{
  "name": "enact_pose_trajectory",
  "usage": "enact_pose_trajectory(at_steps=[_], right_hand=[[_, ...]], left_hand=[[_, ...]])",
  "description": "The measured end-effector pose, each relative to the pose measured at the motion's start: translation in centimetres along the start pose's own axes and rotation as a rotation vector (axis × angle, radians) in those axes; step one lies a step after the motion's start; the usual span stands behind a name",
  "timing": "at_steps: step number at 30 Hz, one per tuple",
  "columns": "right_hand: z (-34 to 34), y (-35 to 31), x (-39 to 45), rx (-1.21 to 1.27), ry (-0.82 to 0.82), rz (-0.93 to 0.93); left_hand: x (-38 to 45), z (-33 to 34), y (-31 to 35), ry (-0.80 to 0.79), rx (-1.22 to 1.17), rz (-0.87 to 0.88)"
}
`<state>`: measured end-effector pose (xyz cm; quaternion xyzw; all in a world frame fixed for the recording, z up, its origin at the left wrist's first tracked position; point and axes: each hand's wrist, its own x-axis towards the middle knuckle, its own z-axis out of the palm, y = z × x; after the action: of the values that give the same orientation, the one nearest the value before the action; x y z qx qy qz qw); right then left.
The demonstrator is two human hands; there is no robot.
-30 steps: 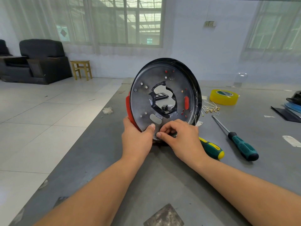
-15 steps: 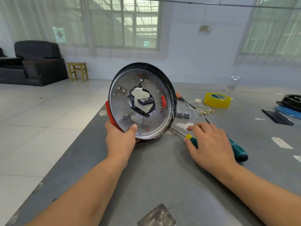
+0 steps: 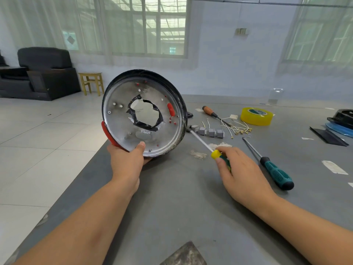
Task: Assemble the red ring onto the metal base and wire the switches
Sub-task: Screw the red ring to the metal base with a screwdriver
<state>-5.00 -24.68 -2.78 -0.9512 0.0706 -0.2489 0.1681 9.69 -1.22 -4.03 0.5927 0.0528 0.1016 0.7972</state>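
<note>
**Workbench inventory: base held on edge, screwdriver in hand**

Left hand (image 3: 127, 161): grips the lower rim of the metal base (image 3: 122, 123), thumb pressed on the inner face, fingers behind. Base stands on edge at the tabletop's left border, tilted, dished side toward the camera.

Right hand (image 3: 241, 175): fingers curled round the green-and-yellow handle of a screwdriver (image 3: 216, 154); its pale shaft points up-left and the tip lies near the base's right rim.

Red ring (image 3: 107, 133): seated behind the base, showing as an arc at the lower left edge and through an oval slot on the right.

Surface and room: grey matt tabletop (image 3: 181, 207), scuffed, with white residue patches. Pale tiled floor, dark armchair (image 3: 44, 71), yellow wooden stool (image 3: 91, 82), curtained windows.

Change from half a second ago: the right hand, then flat over the screwdriver, has now lifted it by the handle; the base is turned more to the left, and a small black part seen through its hole is out of sight.

Materials and shapes: base is a round, dull silver pan with black rim, small holes, and a ragged central opening edged in black tape. Four grey cubic switches (image 3: 209, 131) sit in a row just right of the base. Beyond lie thin white wires (image 3: 236, 128) with brass terminals, a wooden-handled tool (image 3: 209, 111), a yellow tape roll (image 3: 256, 116), and a teal screwdriver (image 3: 275, 172).
</note>
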Motion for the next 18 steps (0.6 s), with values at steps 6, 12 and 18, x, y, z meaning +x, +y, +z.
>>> enact_pose_trajectory(at_steps=[6, 12, 18], right_hand=[[0.4, -2.4, -1.4, 0.02, -0.088, -0.172], [0.6, -2.6, -1.5, -0.005, -0.111, -0.189], [0.7, -2.8, -1.5, -0.009, -0.118, -0.207]], left_hand=[[0.1, 0.0, -0.5, -0.014, -0.019, 0.021], [-0.4, 0.3, -0.7, -0.037, 0.072, 0.096], [-0.9, 0.3, -0.4, -0.065, 0.091, 0.112]])
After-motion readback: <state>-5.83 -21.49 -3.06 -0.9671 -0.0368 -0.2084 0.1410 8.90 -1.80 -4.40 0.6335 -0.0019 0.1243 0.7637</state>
